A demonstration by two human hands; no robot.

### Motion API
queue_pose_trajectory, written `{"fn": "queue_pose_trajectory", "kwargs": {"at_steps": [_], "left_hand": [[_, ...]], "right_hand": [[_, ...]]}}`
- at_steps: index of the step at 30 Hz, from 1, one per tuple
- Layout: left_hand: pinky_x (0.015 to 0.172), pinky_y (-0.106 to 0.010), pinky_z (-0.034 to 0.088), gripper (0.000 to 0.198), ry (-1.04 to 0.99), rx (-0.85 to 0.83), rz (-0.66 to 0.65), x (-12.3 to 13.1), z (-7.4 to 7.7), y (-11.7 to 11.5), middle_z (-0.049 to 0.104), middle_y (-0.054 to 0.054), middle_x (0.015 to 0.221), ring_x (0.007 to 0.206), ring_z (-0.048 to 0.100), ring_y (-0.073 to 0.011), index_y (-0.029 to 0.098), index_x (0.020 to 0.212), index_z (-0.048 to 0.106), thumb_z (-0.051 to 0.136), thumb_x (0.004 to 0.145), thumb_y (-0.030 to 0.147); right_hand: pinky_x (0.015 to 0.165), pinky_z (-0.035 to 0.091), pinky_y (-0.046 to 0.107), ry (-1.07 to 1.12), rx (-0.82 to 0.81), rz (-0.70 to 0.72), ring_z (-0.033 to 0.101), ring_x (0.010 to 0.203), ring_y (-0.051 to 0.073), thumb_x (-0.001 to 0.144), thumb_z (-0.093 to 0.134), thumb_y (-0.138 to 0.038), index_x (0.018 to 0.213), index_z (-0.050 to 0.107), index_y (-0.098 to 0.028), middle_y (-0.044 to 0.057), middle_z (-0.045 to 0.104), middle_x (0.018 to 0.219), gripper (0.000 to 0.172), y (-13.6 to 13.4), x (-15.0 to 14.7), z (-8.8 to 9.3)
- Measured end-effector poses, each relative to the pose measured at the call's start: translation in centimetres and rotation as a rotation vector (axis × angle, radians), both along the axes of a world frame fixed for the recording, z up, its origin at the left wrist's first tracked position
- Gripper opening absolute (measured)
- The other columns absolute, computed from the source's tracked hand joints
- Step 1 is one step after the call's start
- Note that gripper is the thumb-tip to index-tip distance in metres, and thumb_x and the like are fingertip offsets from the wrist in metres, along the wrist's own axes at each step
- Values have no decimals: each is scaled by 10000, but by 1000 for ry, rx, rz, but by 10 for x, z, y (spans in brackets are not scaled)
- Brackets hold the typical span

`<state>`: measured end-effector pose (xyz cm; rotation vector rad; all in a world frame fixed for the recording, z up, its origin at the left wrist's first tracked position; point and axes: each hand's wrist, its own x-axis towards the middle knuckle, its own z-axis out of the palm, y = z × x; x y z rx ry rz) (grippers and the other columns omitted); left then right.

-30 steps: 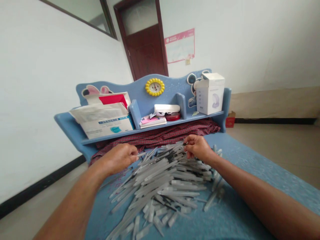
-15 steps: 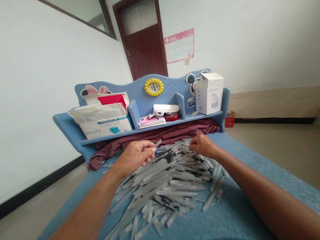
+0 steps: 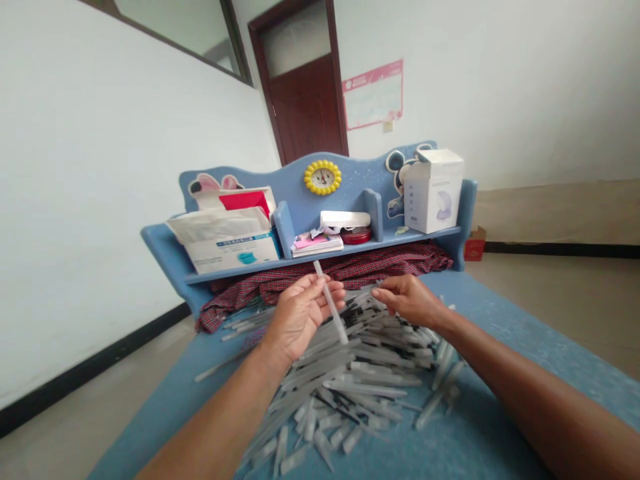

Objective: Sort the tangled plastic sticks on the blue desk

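Observation:
My left hand (image 3: 305, 313) holds a frosted, translucent pen barrel (image 3: 334, 312) between thumb and fingers, tilted with its upper end toward the shelf. To the right, my right hand (image 3: 406, 299) hovers at the back edge of the pile with thumb and fingertips pinched together. Whatever is between those fingertips is too small to make out. Beneath both hands spreads a large heap of pen parts (image 3: 370, 390), frosted barrels and caps with some black pieces among them. Several loose ones lie at the heap's right side and front.
The heap lies on a blue speckled table (image 3: 505, 360). Behind it a checked red cloth (image 3: 280, 285) is bunched under a blue shelf (image 3: 425, 235). On that shelf stand a mask box (image 3: 235, 253), a stack of papers (image 3: 317, 245) and a white box (image 3: 434, 193).
My left hand has turned palm up and moved right, bringing the pen barrel into fuller view. My right hand stays pinched near the back of the heap. The view has shifted slightly left.

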<state>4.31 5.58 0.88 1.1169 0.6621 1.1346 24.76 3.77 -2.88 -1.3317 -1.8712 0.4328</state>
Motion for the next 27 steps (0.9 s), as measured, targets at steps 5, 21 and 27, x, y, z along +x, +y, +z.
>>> {"fn": "queue_pose_trajectory", "kwargs": {"at_steps": [5,21,27], "left_hand": [[736,-349,522,46,-147,19,-30,19,4,-9,661,-108,868,774,651,-175,124,836,521,478,826,110],[335,-137,167,208,-178,237,617,29,84,38,331,101,427,306,264,-6,177,599,378,443,797,181],[415,-189,345,133,861,621,248,-15,49,22,565,18,546,424,481,-81,162,681,549,501,734,274]], "right_hand": [[397,278,160,111,-45,288,421,425,53,819,443,-512,594,508,-137,-36,471,513,442,-22,-29,5],[314,224,181,218,-294,305,346,278,59,845,361,-433,510,417,-186,-44,454,389,420,-51,-59,19],[492,283,206,-107,138,-231,493,517,106,832,414,-437,589,550,-176,8,571,542,382,-12,-19,24]]}}
